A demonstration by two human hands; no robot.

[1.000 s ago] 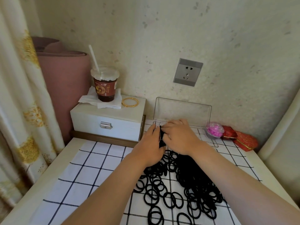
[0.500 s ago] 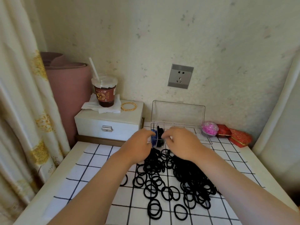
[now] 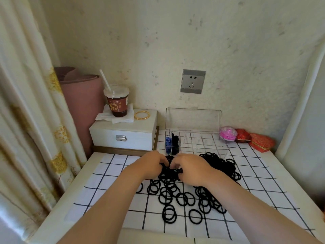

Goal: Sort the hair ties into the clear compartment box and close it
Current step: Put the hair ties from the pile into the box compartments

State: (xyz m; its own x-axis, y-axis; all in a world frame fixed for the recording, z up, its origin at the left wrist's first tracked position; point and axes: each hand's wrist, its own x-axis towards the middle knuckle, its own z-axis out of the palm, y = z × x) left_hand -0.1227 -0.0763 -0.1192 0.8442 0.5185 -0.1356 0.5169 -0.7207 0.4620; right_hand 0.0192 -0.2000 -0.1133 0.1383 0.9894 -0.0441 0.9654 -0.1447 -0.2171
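Curling their fingers into the left part of a heap of black elastic hair ties (image 3: pixel 223 166), the left hand (image 3: pixel 151 164) and the right hand (image 3: pixel 191 170) sit close together, fingertips almost meeting, each gripping a clump of ties between fingers and thumb. The heap spreads under and to the right of the hands, with loose rings scattered nearer the person on the white cloth with a black grid (image 3: pixel 112 173) that covers the surface. Just beyond the hands stands the clear plastic compartment box (image 3: pixel 207 148), its lid (image 3: pixel 193 118) upright near the wall. A blue bundle (image 3: pixel 168 142) and a black bundle (image 3: pixel 175 144) sit in its leftmost compartments. Left of it is a white latched jewellery box (image 3: pixel 123 136) carrying a lidded drink cup with a straw (image 3: pixel 117 104) and gold bangles (image 3: pixel 141 115).
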